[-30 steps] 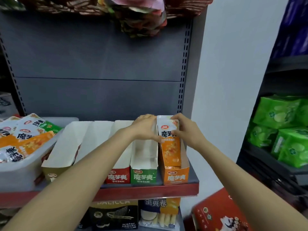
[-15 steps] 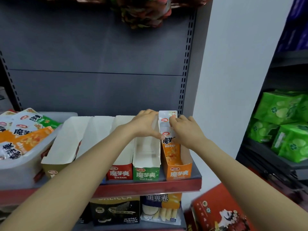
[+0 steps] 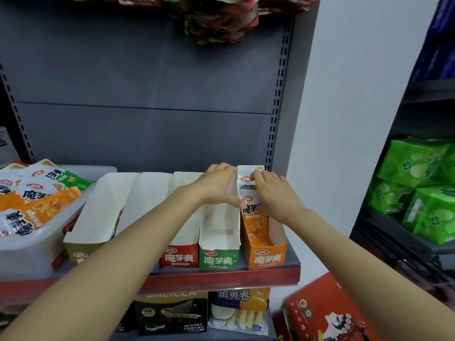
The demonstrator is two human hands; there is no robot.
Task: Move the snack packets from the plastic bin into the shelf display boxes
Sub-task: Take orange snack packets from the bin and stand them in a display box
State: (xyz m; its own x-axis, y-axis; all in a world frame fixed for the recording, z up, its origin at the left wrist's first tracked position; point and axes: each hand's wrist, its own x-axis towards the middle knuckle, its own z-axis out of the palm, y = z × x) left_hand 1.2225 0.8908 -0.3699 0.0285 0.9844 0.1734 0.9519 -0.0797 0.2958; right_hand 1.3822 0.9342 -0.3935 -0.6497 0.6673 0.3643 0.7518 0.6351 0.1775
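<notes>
Head view: right hand (image 3: 273, 193) pinches orange-and-white snack packets (image 3: 251, 203) upright inside the orange cardboard display box (image 3: 267, 249); left hand (image 3: 216, 188) grips that box's left wall, likely steadying it. More packets wait in the translucent plastic bin (image 3: 32, 244), far left.

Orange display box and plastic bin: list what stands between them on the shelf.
Head view: between the orange display box and the plastic bin stand the green box, red box and olive-fronted box, apparently all empty.

A small shop aisle, grey slotted shelving back panel (image 3: 147, 94), red-edged shelf (image 3: 209, 279) lined with branded display boxes (image 3: 268, 257), packaged wafers (image 3: 172, 313) and egg rolls (image 3: 238, 311) below, stacked green packs (image 3: 418, 183) on the neighbouring rack, hanging snack bags (image 3: 221, 18) overhead
</notes>
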